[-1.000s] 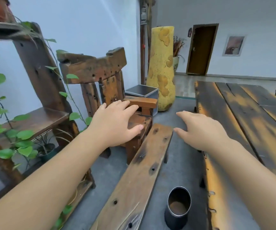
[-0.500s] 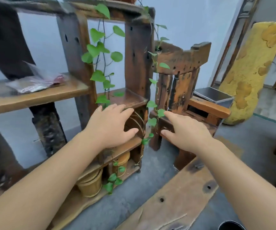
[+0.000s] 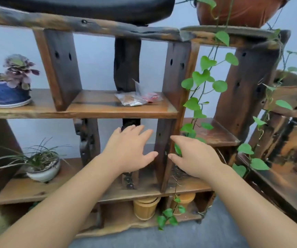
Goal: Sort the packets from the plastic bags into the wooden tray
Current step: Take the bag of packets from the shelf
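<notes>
Wooden shelf [image 3: 108, 111] fills my head view: the plastic bags [image 3: 137, 97] of packets lie on its middle board, right end. Below them my left hand [image 3: 128, 153] and right hand [image 3: 196, 158] hover, fingers spread, holding nothing, side by side.

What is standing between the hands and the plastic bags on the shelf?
Nothing visible. The plastic bags lie near the front edge of the middle shelf, above the left hand and right hand. Both hands are open and empty. The hanging vine is further right, beyond the upright post.
</notes>
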